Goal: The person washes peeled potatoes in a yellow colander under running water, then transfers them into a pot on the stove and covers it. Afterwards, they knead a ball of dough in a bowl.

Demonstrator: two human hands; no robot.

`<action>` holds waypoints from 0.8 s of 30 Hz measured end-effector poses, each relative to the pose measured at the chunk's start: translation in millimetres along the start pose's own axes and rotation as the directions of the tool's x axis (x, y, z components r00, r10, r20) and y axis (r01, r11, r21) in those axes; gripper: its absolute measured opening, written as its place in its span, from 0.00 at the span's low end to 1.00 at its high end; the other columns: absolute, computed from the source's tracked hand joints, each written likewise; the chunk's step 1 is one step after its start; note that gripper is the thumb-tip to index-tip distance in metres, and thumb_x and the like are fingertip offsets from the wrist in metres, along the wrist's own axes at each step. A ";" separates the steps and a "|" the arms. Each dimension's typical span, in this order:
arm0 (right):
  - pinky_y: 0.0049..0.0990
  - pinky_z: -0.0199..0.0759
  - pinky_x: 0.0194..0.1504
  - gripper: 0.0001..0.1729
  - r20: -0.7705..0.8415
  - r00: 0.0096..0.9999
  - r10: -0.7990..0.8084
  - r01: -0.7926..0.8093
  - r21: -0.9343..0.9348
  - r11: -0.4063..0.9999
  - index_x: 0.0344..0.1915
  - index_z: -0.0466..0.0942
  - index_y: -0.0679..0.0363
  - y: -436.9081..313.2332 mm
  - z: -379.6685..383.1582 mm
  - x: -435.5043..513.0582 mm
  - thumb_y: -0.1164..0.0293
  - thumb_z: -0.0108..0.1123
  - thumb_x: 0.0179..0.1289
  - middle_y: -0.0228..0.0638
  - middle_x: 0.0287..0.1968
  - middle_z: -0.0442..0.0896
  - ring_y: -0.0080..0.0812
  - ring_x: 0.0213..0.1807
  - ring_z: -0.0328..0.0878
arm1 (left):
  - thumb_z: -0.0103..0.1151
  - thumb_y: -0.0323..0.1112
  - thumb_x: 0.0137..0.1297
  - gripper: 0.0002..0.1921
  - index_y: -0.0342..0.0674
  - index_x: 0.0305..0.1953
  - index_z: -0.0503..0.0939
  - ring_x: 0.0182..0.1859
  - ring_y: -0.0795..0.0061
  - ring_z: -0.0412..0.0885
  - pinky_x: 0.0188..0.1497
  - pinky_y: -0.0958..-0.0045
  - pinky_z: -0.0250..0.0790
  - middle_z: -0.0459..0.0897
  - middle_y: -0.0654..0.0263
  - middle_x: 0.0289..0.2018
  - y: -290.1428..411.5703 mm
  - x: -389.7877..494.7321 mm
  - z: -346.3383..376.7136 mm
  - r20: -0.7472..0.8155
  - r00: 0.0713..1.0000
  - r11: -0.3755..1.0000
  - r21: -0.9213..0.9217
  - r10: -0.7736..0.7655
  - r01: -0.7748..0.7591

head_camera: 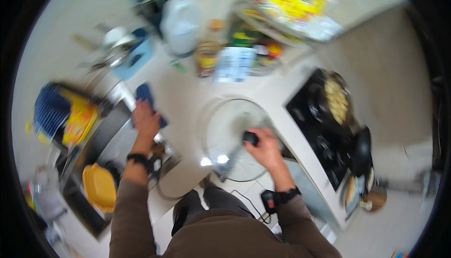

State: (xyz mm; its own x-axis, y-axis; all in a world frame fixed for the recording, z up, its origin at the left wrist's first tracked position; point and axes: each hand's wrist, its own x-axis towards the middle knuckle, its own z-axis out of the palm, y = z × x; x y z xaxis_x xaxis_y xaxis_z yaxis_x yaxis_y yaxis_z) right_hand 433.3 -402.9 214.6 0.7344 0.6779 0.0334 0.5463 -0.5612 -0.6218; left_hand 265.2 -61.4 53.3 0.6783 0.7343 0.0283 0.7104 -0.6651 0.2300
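My right hand [264,148] grips the black knob [251,138] of a large round glass lid [225,124]. The lid is see-through, with floor tiles visible through its lower part. At the sink's edge, my left hand [145,118] is closed over a dark blue cloth [144,93], which sticks out beyond the fingers and to their right. Blur hides the exact grip of the left fingers. Below that hand lies the metal sink [118,140], with a yellow ribbed plastic basket [98,186] in its lower part.
A black cooktop [317,138] at right bears a pan of pale food pieces [336,99] and a black pan [362,151]. Along the back stand a white jug [180,23], jars [207,59] and yellow packets [296,0]. A blue utensil holder [135,60] stands behind the sink.
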 end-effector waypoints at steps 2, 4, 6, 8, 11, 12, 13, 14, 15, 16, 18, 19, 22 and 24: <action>0.36 0.73 0.39 0.21 -0.023 1.000 0.020 -0.018 0.061 0.998 0.43 0.77 0.56 -4.3 -13.6 -2.6 0.71 0.66 0.45 0.46 0.38 0.74 0.49 0.35 0.77 | 0.56 0.44 0.59 0.37 0.29 0.64 0.56 0.69 0.47 0.47 0.69 0.51 0.40 0.51 0.45 0.67 8.3 -24.6 -2.9 0.050 0.996 0.996 0.050 0.076 -0.078; 0.37 0.74 0.41 0.21 -0.025 0.992 0.120 -0.120 -0.003 0.993 0.44 0.77 0.57 -6.5 -31.2 -3.6 0.71 0.65 0.45 0.46 0.40 0.73 0.49 0.37 0.76 | 0.54 0.46 0.62 0.38 0.29 0.65 0.53 0.70 0.46 0.44 0.70 0.51 0.38 0.47 0.45 0.68 14.1 -41.6 -8.4 0.143 0.983 0.991 0.046 0.116 -0.124; 0.36 0.74 0.41 0.21 -0.073 0.987 0.145 -0.145 0.007 0.989 0.44 0.78 0.57 -9.4 -47.0 -6.0 0.71 0.65 0.45 0.46 0.40 0.73 0.48 0.37 0.76 | 0.53 0.47 0.62 0.38 0.30 0.66 0.53 0.71 0.47 0.42 0.70 0.51 0.38 0.45 0.45 0.69 16.2 -48.5 -14.9 0.186 0.969 0.983 0.052 0.161 -0.174; 0.36 0.74 0.41 0.21 -0.158 0.979 0.126 -0.127 -0.001 0.992 0.44 0.78 0.58 -8.1 -66.7 -10.6 0.71 0.65 0.45 0.45 0.40 0.74 0.48 0.37 0.76 | 0.53 0.48 0.62 0.38 0.31 0.66 0.52 0.71 0.47 0.41 0.70 0.51 0.37 0.45 0.45 0.69 15.1 -48.6 -19.6 0.241 0.956 0.981 0.051 0.169 -0.186; 0.31 0.74 0.37 0.21 -0.284 0.948 0.143 -0.151 -0.008 0.988 0.43 0.79 0.60 1.2 -98.0 -16.9 0.73 0.67 0.44 0.43 0.35 0.74 0.42 0.34 0.76 | 0.53 0.49 0.61 0.39 0.32 0.67 0.51 0.71 0.46 0.40 0.70 0.51 0.36 0.44 0.45 0.69 13.6 -47.8 -16.6 0.261 0.953 0.983 0.052 0.155 -0.174; 0.31 0.73 0.36 0.21 -0.341 0.938 0.067 -0.106 -0.099 0.989 0.43 0.79 0.60 6.9 -110.2 -20.0 0.73 0.67 0.44 0.43 0.35 0.74 0.41 0.33 0.76 | 0.54 0.46 0.61 0.38 0.32 0.67 0.52 0.71 0.46 0.40 0.70 0.51 0.36 0.44 0.45 0.69 14.3 -49.4 -12.8 0.284 0.949 0.986 0.054 0.135 -0.156; 0.35 0.73 0.41 0.21 -0.315 0.937 0.154 -0.185 -0.071 0.980 0.43 0.78 0.59 14.0 -123.1 -23.9 0.72 0.66 0.44 0.44 0.36 0.75 0.46 0.39 0.75 | 0.54 0.44 0.61 0.38 0.31 0.66 0.52 0.71 0.45 0.41 0.70 0.51 0.37 0.44 0.45 0.69 14.4 -51.5 -8.9 0.243 0.957 0.984 0.041 0.156 -0.171; 0.35 0.73 0.41 0.21 -0.353 0.925 0.141 -0.185 -0.092 0.979 0.43 0.78 0.59 21.6 -135.0 -27.8 0.72 0.66 0.44 0.44 0.36 0.75 0.46 0.39 0.75 | 0.55 0.41 0.61 0.36 0.31 0.66 0.53 0.70 0.44 0.42 0.70 0.51 0.38 0.45 0.44 0.68 15.6 -54.1 -4.4 0.242 0.952 0.980 0.016 0.189 -0.199; 0.35 0.73 0.41 0.21 -0.393 0.911 0.125 -0.182 -0.110 0.977 0.43 0.78 0.59 30.6 -146.7 -30.2 0.72 0.66 0.44 0.44 0.36 0.75 0.46 0.39 0.75 | 0.55 0.38 0.60 0.35 0.31 0.65 0.53 0.70 0.44 0.43 0.70 0.51 0.38 0.46 0.44 0.68 17.8 -56.6 0.4 0.199 0.949 0.969 -0.015 0.245 -0.247; 0.35 0.72 0.42 0.21 -0.419 0.895 0.151 -0.212 -0.103 0.972 0.43 0.78 0.59 39.4 -156.9 -34.2 0.71 0.66 0.44 0.44 0.36 0.75 0.46 0.39 0.75 | 0.55 0.35 0.60 0.35 0.30 0.65 0.54 0.70 0.43 0.44 0.70 0.51 0.39 0.46 0.43 0.68 20.3 -58.3 5.1 0.187 0.943 0.961 -0.043 0.276 -0.273; 0.34 0.73 0.40 0.21 -0.477 0.866 0.149 -0.246 -0.148 0.958 0.43 0.78 0.59 59.2 -176.3 -42.4 0.71 0.65 0.45 0.43 0.35 0.75 0.45 0.37 0.76 | 0.55 0.27 0.57 0.31 0.30 0.63 0.59 0.68 0.43 0.50 0.69 0.52 0.42 0.51 0.43 0.67 27.8 -61.8 12.3 0.058 0.929 0.922 -0.157 0.366 -0.354; 0.33 0.73 0.39 0.20 -0.488 0.853 0.183 -0.284 -0.139 0.949 0.43 0.78 0.59 69.1 -184.9 -45.5 0.71 0.65 0.45 0.43 0.35 0.75 0.44 0.36 0.76 | 0.55 0.25 0.57 0.30 0.30 0.62 0.61 0.68 0.43 0.51 0.69 0.53 0.43 0.54 0.44 0.66 33.5 -63.5 14.9 0.054 0.942 0.928 -0.195 0.332 -0.316; 0.32 0.73 0.37 0.20 -0.446 0.865 0.231 -0.309 -0.110 0.945 0.43 0.78 0.58 95.2 -206.3 -48.1 0.71 0.64 0.45 0.40 0.35 0.73 0.42 0.34 0.76 | 0.54 0.31 0.58 0.27 0.31 0.60 0.65 0.67 0.44 0.52 0.68 0.51 0.44 0.57 0.45 0.65 57.7 -59.9 16.4 0.047 0.980 0.974 -0.130 0.192 -0.185; 0.33 0.73 0.37 0.21 -0.400 0.901 0.169 -0.237 -0.127 0.963 0.44 0.78 0.57 106.0 -210.8 -43.8 0.71 0.64 0.45 0.40 0.37 0.73 0.42 0.35 0.76 | 0.53 0.37 0.60 0.26 0.32 0.59 0.66 0.68 0.46 0.52 0.67 0.49 0.44 0.59 0.47 0.64 78.7 -55.4 13.0 0.084 0.995 0.997 -0.061 0.059 -0.054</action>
State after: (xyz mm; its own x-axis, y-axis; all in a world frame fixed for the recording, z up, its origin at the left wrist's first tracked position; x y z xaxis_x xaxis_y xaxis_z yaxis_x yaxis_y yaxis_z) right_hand 543.9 -592.1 312.1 0.9149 0.3259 0.2380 0.4033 -0.7616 -0.5074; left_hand 286.0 -156.1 57.2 0.7324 0.6797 -0.0403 0.6602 -0.6943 0.2866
